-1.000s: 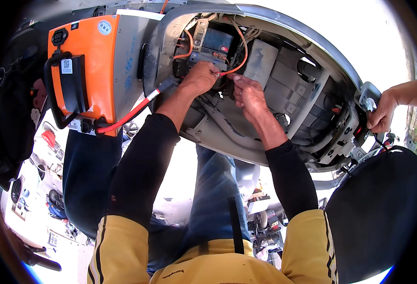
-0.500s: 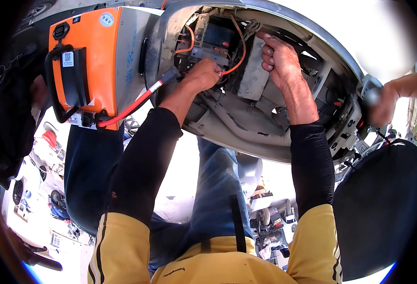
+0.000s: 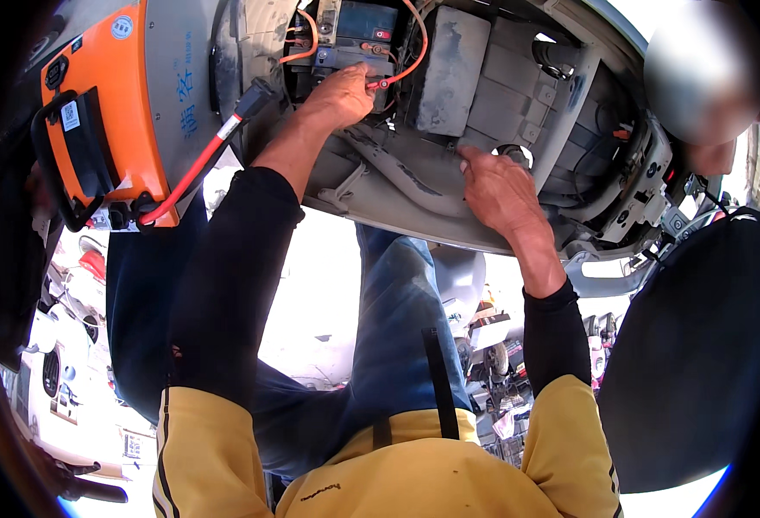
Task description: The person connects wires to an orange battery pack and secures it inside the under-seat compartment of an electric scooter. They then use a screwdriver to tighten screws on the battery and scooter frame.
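The vehicle's open body shell [image 3: 367,200] spans the upper middle, its upper edge cut off by the picture. Left of it stands an orange-and-grey case [image 3: 108,73]. Inside the shell, a long grey box [image 3: 453,73] runs roughly away from the person, with a dark battery [image 3: 364,24] to its left. The right hand [image 3: 502,190] lies near the box's lower end, fingers loosely bent; whether it holds anything small, I cannot tell. The left hand [image 3: 338,99] pinches the end of a thin orange cable [image 3: 424,39], and is much the nearer hand to it. From those fingertips the cable runs rightward, then bends up and leaves at the top edge. The fingers hide part of its metal tip [image 3: 384,85] and whatever lies directly beneath.
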{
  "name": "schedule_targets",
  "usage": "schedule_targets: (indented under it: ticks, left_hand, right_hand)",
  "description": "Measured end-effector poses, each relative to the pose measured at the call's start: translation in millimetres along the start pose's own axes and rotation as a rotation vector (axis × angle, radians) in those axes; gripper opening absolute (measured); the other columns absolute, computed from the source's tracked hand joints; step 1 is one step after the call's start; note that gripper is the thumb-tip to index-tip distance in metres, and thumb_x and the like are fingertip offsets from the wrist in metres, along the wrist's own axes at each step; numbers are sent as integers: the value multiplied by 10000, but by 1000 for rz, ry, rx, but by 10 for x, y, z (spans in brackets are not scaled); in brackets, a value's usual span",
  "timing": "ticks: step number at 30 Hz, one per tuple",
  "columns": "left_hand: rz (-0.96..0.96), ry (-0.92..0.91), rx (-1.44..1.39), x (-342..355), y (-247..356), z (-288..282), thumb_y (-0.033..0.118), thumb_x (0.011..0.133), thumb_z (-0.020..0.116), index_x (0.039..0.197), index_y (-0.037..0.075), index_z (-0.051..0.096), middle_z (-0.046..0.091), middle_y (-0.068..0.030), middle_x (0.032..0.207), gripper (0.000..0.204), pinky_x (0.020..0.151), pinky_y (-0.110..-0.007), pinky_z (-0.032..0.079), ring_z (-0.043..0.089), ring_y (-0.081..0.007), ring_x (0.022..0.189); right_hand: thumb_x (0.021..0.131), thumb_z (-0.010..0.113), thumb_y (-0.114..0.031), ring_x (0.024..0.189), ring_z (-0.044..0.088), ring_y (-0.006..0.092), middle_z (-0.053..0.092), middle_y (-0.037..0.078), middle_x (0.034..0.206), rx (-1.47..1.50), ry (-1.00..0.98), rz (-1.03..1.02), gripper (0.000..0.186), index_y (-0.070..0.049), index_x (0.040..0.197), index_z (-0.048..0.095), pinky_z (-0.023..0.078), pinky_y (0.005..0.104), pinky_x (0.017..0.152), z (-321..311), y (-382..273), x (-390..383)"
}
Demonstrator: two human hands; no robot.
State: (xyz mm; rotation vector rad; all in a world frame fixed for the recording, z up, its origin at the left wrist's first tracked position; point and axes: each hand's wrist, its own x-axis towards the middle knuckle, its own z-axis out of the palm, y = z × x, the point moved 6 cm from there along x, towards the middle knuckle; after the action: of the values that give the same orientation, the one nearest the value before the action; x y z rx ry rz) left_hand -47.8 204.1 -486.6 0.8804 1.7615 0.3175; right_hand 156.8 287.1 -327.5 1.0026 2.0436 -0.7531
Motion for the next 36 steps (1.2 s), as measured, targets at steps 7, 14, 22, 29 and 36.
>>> schedule_targets:
  ticks: [7,14,22,29,36]
  left_hand:
    - [58,89,345,-193,51,-142,84,933,579,1402,19,520,636,-186,1319,477,1062,-412,479,606,-352,1232]
    - [133,-594,245,-731,816,259,162,991,505,1419,72,568,602,-179,1401,442,1078,-404,462,585,-351,1271]
    - [198,-714,613,-481,1205,1053,295,991,452,1434,126,563,607,-155,1409,487,1071,-431,460,585,-337,1283]
    - [78,-459,784,-535,794,663,258,990,485,1112,69,742,719,-152,1178,341,933,-442,535,682,-355,1098]
    - [28,74,322,-1361,706,-334,222,1017,547,1142,12,685,704,-213,1074,280,893,-474,520,670,-409,1016]
  right_hand:
    - [930,633,-103,804,696,344,704,145,897,273,496,-154,273,-73,1196,686,558,430,707,-296,-194,-827]
    - [816,725,-17,627,615,226,614,69,766,604,461,-418,418,-44,1231,685,533,343,609,234,-339,-1513]
    - [848,716,-39,633,615,238,612,75,764,719,424,-372,384,-37,1229,668,529,353,600,313,-232,-1613]
    - [1025,522,-98,659,545,142,648,109,888,1070,220,-133,329,-12,1326,622,452,287,620,455,63,-1636]
    - [976,344,36,766,553,100,647,103,1073,1977,-124,-106,470,26,1384,577,462,251,695,562,-47,-1556]
